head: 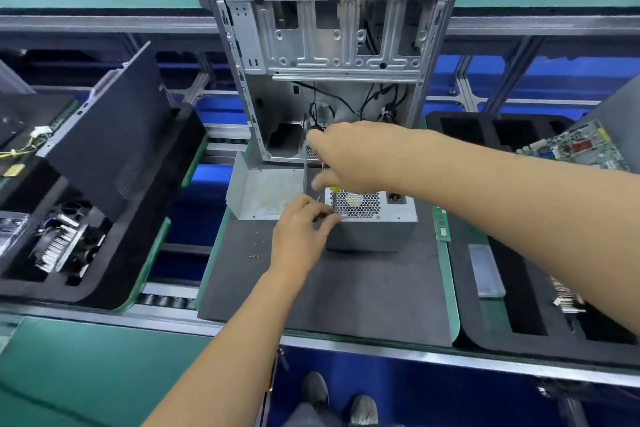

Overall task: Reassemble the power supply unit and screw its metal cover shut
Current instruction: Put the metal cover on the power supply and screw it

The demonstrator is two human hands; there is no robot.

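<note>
An open grey metal computer case (329, 55) is stood upright at the far side of the dark grey worktop (346, 288). Just in front, the grey metal power supply unit (372, 218) is set. A yellow-handled screwdriver (333, 199) is gripped by the right hand (353, 158) at the unit's left corner, where the left hand's (299, 236) grip is pinched together; what it pinches cannot be told. Small loose screws (254, 255) are scattered left.

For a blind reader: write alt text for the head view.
A right hand holds a screwdriver upright over the grey power supply unit, while the left hand pinches at its tip. Behind stands an open computer case; loose screws lie on the mat.
</note>
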